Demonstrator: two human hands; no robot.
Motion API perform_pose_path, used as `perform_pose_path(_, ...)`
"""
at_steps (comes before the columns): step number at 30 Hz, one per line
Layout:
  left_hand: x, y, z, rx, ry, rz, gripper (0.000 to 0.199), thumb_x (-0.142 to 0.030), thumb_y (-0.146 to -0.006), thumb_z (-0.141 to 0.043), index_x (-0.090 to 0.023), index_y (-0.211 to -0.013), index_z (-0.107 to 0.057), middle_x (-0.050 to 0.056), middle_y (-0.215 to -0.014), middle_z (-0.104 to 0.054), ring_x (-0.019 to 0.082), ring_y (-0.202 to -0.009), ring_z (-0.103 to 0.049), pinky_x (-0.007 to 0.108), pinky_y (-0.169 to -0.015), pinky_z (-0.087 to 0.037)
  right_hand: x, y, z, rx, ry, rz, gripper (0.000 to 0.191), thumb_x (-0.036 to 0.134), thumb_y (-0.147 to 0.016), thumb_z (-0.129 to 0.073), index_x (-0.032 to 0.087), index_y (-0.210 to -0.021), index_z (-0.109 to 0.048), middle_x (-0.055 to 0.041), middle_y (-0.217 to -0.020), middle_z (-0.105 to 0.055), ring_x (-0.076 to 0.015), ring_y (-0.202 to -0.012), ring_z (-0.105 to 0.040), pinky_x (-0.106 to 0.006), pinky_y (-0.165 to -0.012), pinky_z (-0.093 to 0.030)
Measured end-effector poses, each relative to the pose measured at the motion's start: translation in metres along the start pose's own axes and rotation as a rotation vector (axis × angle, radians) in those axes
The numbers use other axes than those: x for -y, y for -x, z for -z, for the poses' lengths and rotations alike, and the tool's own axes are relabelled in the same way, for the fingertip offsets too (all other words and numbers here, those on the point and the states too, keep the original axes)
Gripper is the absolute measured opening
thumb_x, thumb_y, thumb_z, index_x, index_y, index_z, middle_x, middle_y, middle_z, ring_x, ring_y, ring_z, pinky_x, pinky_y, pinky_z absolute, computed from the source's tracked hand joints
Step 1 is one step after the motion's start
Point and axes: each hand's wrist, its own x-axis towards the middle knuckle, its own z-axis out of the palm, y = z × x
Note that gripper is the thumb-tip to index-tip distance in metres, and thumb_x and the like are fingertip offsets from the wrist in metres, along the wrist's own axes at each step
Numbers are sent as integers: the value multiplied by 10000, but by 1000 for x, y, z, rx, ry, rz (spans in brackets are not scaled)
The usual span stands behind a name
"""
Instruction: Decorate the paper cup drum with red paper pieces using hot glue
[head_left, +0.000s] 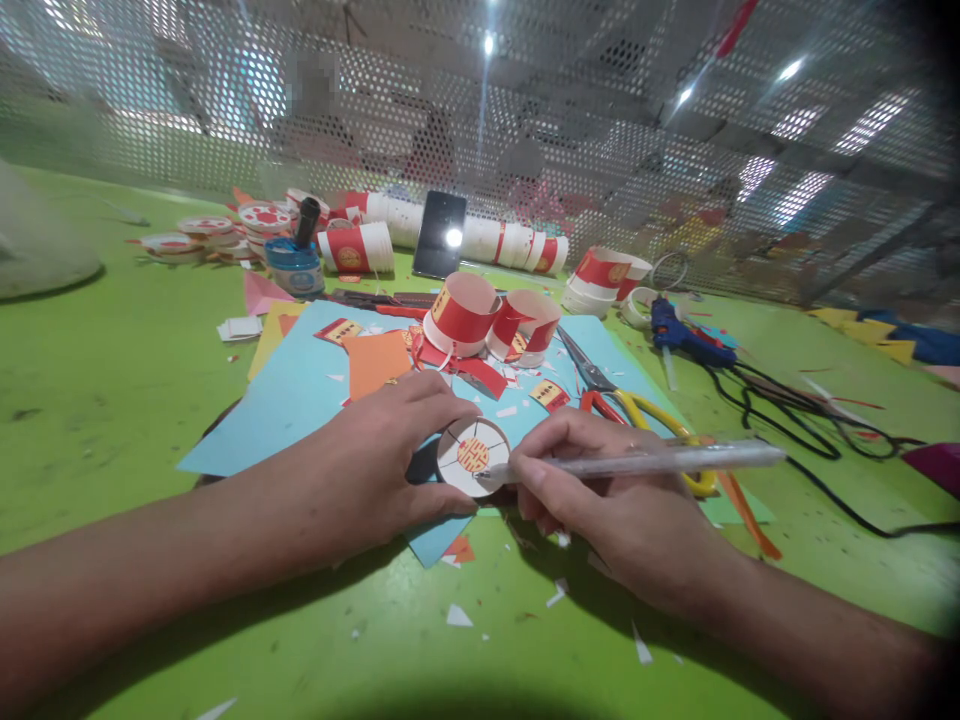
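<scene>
Between the thumb and fingers of my left hand (382, 455) is a small round white paper disc (454, 475), perhaps a cup bottom. It carries an orange patterned emblem at its centre and short dark lines running out to the rim. My right hand (600, 485) is closed around a pen (675, 460) with a pale, clear barrel, its tip at the disc's lower right. Beneath and beyond the hands lies light blue paper (277, 410) with an orange paper piece (379, 362). Cut red paper cup rings (461, 318) stand on it. Yellow-handled scissors (637, 405) lie past my right hand.
A blue glue gun (686, 335) with a black cord lies at the right. Behind stand a phone (440, 235), a row of stacked paper cups (510, 245), a blue jar (295, 265) and decorated discs (266, 218). Paper scraps (459, 616) litter the green table (300, 630). A perforated screen rises behind.
</scene>
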Motion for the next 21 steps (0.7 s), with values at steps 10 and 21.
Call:
perform_pose_path(10,1,0,-2,-18,3,-22,329,-327,-779,-704,-232,-1081,-612,39,-1059,-589,210,-939,-563,317,-770,-467,-1,-1,-1,-13,44,-8,110,239,-836,-607,200,-734,-595,32,-551,-613,-74,-454,-519,-165,-413,-420)
perform_pose_path(21,2,1,-2,-18,-4,-26,368,-329,-777,-712,-229,-1113,-602,43,-1069,-580,215,-949,-565,333,-777,-474,-1,1,1,10,-27,-24,109,224,-841,-597,191,-738,-591,28,-555,-615,-72,-457,-524,-172,-437,-444)
